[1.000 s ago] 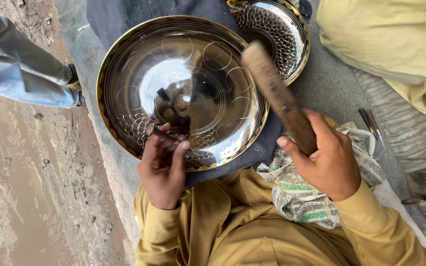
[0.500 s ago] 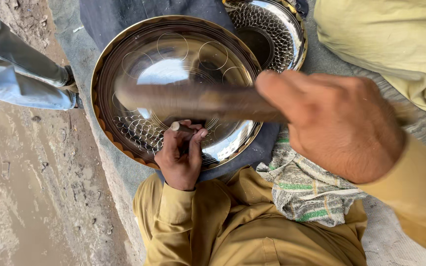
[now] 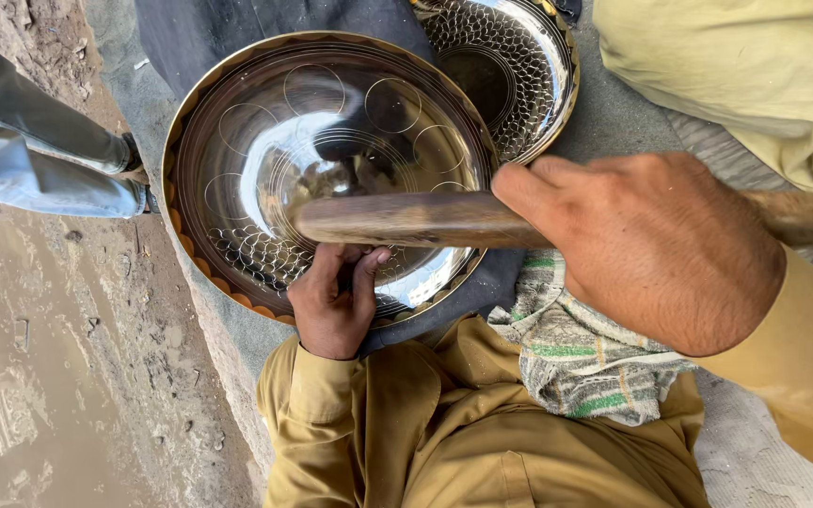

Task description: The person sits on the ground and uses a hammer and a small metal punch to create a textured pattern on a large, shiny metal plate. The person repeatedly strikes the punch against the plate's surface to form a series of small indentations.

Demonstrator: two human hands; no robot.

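Note:
A large shiny metal bowl point(image 3: 265, 141) with a brass rim and engraved circles lies in front of me on a dark cloth. My left hand point(image 3: 331, 301) rests on its near inner edge, fingers pinched together around something too small to make out. My right hand point(image 3: 646, 249) is raised close to the camera, gripping a brown wooden stick point(image 3: 406, 219) that lies level across the bowl, pointing left. The bowl's lower left carries a band of scale pattern.
A second engraved metal bowl point(image 3: 519, 75) lies behind, at the top right. A striped cloth point(image 3: 595, 367) sits on my lap. Another person's grey-trousered leg and shoe point(image 3: 39, 160) stand at the left on muddy ground. Yellow fabric point(image 3: 726, 66) lies at the top right.
My right hand has swung the wooden stick from upright down to level across the bowl and come closer to the camera. My left hand stays at the bowl's near edge.

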